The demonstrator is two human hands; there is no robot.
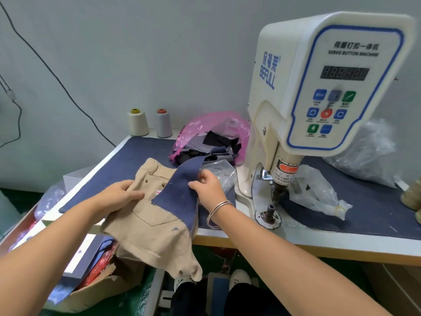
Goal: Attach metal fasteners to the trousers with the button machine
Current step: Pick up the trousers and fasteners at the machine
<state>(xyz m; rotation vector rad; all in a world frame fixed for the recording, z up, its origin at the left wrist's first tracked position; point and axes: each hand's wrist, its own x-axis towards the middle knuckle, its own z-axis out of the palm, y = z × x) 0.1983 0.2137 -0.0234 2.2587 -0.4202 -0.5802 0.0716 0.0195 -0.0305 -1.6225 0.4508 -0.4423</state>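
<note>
While the beige trousers [150, 215] hang over the near table edge [319, 241], waistband up on the blue mat, the left hand [118, 197] grips their waistband side, fingers curled into the cloth. A navy fabric piece [180, 190] lies across them, and the right hand [208, 184] pinches its edge. Just right stands the white button machine [319, 87], its lower die [270, 212] apart from the cloth. Behind sit a pink bag of scraps [214, 133] and two thread cones [149, 122].

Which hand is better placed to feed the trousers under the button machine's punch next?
The right hand, probably. It pinches the blue fabric piece on the side nearest the punch. The left hand holds the tan trousers on the far side, better for steadying them.
</note>
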